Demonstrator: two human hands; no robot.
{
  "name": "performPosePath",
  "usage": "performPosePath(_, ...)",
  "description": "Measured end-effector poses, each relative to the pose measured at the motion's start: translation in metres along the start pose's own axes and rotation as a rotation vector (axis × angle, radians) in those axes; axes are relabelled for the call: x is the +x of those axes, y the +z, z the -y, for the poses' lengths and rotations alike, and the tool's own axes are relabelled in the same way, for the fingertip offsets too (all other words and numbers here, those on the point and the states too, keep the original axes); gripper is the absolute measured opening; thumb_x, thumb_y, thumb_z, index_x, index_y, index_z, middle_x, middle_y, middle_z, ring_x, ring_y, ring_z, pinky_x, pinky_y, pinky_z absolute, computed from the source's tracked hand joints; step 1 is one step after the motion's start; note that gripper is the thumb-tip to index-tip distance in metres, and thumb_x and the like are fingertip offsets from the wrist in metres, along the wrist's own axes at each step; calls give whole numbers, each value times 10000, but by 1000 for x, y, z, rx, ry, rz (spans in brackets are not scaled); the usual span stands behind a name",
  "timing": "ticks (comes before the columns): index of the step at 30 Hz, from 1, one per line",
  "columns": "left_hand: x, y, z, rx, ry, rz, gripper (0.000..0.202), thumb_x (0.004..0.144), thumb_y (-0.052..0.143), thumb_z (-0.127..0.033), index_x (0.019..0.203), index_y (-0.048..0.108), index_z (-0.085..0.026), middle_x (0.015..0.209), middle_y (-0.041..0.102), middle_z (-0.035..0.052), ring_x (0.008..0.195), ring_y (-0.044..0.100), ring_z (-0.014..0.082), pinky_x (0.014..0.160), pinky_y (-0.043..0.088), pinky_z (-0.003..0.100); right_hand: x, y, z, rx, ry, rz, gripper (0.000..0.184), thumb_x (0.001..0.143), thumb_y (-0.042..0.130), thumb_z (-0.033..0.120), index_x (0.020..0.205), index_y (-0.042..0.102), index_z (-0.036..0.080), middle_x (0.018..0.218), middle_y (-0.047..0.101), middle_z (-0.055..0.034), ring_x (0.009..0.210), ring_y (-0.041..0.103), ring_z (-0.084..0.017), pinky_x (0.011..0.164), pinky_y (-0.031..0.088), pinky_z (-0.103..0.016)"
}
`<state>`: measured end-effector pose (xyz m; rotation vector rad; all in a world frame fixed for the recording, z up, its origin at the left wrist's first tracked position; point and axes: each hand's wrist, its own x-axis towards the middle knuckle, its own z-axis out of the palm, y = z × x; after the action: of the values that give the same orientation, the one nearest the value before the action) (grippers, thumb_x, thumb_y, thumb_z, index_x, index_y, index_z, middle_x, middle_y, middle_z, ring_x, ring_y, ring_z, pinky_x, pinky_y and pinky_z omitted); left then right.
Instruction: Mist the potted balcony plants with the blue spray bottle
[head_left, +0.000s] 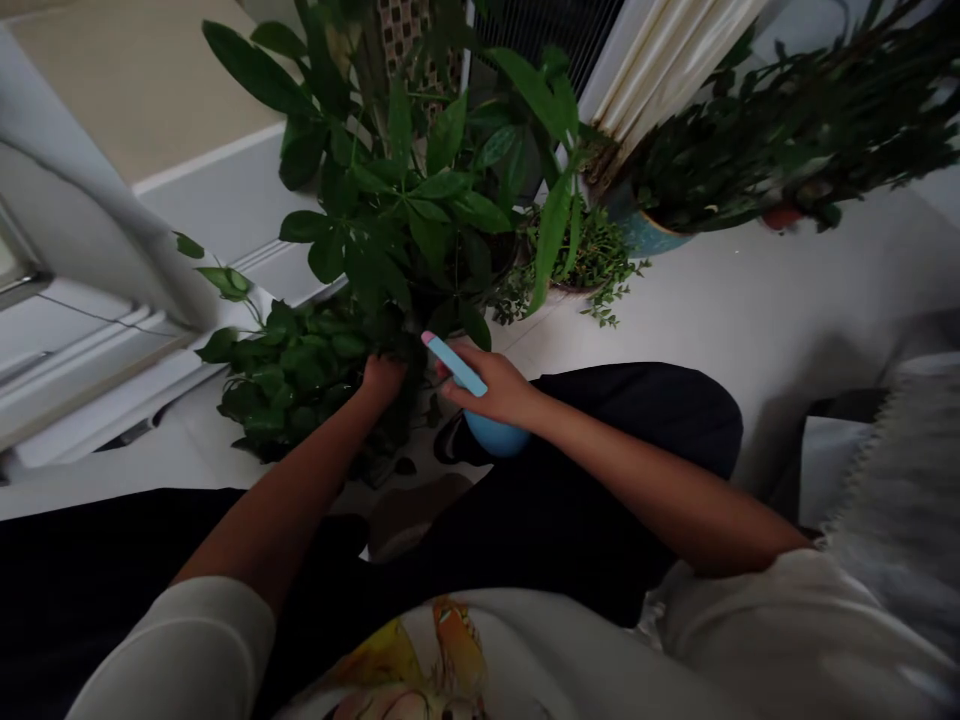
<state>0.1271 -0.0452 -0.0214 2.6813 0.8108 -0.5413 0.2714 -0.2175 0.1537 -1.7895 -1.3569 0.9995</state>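
Blue spray bottle [495, 436] is already up in the right hand [501, 384], fingers curled round its neck. Left hand [384, 378] is in at the low leafy plant [274, 385], fingertips hidden, so can't tell its grip, or how much is done or left tbh.

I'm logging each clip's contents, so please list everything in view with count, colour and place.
Spray bottle: 1, blue, pink-tipped, centre
Low plant: 1, green, centre left
Tall plant: 1, green, upper centre
Small plant: 1, green, beside tall plant
Foliage: count unclear, dark green, upper right
Pot: 1, teal, below foliage
Curtain: 1, cream, upper right
Ledge: 1, beige, upper left
Fabric: 1, grey, right edge
Floor: 1, pale, right
Trousers: 1 pair, black, lower centre
Shirt: 1, white, bottom
Left hand: 1, bare, at low plant
Right hand: 1, bare, around spray bottle
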Motion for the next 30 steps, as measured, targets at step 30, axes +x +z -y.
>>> performPosePath(30,26,-21,57,-713,-185,49,242,873,523,-288,968,722,-189,912,745,33,596,624,127,711,500,261,20,30,-21,-290,271,443,347,795,607,437,1019,672,179,854,654,-51,685,544,-161,526,298,-269)
